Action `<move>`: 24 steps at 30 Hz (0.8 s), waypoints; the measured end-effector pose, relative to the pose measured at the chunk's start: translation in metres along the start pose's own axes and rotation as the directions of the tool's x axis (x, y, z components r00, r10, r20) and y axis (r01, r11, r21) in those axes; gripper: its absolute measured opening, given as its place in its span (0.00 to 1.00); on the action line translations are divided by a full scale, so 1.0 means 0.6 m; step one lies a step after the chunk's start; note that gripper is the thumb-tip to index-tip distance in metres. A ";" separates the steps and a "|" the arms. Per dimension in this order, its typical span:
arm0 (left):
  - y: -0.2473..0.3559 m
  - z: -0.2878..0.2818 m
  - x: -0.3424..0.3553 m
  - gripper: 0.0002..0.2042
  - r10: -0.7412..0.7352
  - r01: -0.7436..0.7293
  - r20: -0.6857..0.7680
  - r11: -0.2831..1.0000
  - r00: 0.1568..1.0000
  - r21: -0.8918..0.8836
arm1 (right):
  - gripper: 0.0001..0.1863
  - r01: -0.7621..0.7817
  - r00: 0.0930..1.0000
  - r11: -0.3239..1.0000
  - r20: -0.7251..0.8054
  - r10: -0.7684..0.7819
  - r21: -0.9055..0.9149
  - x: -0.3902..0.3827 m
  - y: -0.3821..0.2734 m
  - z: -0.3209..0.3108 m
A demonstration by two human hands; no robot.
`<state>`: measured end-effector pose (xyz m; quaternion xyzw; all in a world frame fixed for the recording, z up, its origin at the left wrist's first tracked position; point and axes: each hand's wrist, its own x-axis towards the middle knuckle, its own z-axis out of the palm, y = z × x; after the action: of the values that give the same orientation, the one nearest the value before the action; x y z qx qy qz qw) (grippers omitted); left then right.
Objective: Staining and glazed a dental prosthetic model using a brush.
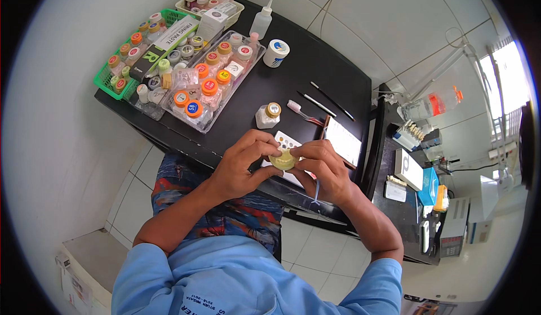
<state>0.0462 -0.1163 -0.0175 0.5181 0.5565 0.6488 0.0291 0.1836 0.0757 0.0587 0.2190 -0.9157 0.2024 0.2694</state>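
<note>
Between my two hands is a yellowish dental cast [283, 160], held just above the front edge of the black table. My left hand [243, 163] grips its left side, thumb below and fingers above. From the right, my right hand [326, 171] pinches the other side with thumb and fingertips. Behind the cast lies a white palette [286, 140] with small round wells, partly hidden by my fingers. A small glass jar [267, 116] with a gold lid stands beyond my left hand. Past my right hand rests a toothbrush [304, 113] with a reddish handle.
A clear tray [208, 124] of capped jars and a green basket [107, 84] fill the table's left. A white tub [276, 53] and dropper bottle [261, 21] stand behind. Two thin brushes [332, 101] lie near a bright white panel [342, 140]. A second table [389, 202] is at right.
</note>
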 end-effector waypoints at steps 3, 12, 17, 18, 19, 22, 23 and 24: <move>0.000 -0.001 -0.002 0.19 -0.001 0.001 0.015 1.000 1.000 0.015 | 0.18 -0.034 0.999 0.999 0.018 0.034 -0.012 -0.003 -0.001 -0.004; 0.002 0.003 -0.006 0.17 0.003 -0.003 0.052 1.000 0.999 0.001 | 0.16 -0.005 0.998 1.000 0.068 0.007 -0.026 -0.009 0.002 -0.012; 0.003 0.002 -0.007 0.16 -0.009 0.008 0.067 1.000 0.998 0.011 | 0.15 -0.022 0.996 1.000 0.086 0.021 0.009 -0.004 -0.004 -0.011; 0.003 0.002 -0.007 0.17 -0.004 0.004 0.067 1.000 0.998 0.012 | 0.15 -0.025 0.996 1.000 0.086 0.024 0.010 -0.005 -0.004 -0.011; 0.002 0.003 -0.007 0.17 0.000 -0.001 0.067 1.000 0.998 0.014 | 0.15 -0.019 0.995 1.000 0.097 0.019 0.004 -0.006 -0.005 -0.011; 0.000 0.000 -0.007 0.18 0.007 -0.009 0.071 0.999 0.997 0.032 | 0.15 -0.018 0.995 1.000 0.103 0.018 -0.006 -0.005 -0.007 -0.011; 0.001 0.001 -0.006 0.18 0.005 -0.007 0.072 1.000 0.997 0.030 | 0.15 -0.020 0.995 1.000 0.098 0.021 -0.011 -0.005 -0.008 -0.011; 0.003 0.000 -0.006 0.18 -0.001 0.000 0.068 1.000 0.998 0.016 | 0.15 -0.021 0.995 1.000 0.098 0.022 -0.008 -0.006 -0.007 -0.011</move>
<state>0.0488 -0.1191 -0.0184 0.5399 0.5607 0.6262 0.0441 0.1908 0.0762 0.0628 0.2178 -0.9308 0.1909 0.2228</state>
